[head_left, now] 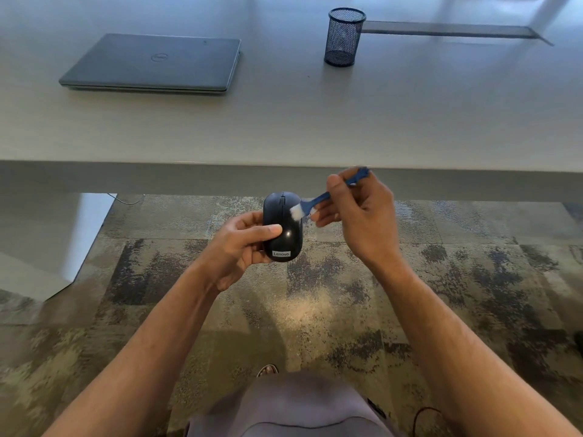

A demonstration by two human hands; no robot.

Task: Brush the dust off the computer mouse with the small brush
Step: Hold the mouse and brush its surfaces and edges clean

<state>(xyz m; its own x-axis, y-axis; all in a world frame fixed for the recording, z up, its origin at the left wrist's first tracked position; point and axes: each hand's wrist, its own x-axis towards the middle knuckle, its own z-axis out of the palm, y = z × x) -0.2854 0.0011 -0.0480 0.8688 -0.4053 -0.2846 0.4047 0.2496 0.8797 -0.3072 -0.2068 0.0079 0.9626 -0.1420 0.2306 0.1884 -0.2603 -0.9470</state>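
My left hand (241,247) holds a black computer mouse (285,234) in the air below the table's front edge, thumb across its top, white label toward me. My right hand (362,219) grips a small blue brush (318,199) by its handle. The brush's white bristles (296,212) touch the upper right side of the mouse, beside the scroll wheel. The handle's far end sticks out past my fingers and looks blurred.
A pale table (284,130) spans the view ahead. On it lie a closed grey laptop (154,63) at the left and a dark mesh pen cup (344,36) at the back right. Patterned carpet (315,294) lies below my arms.
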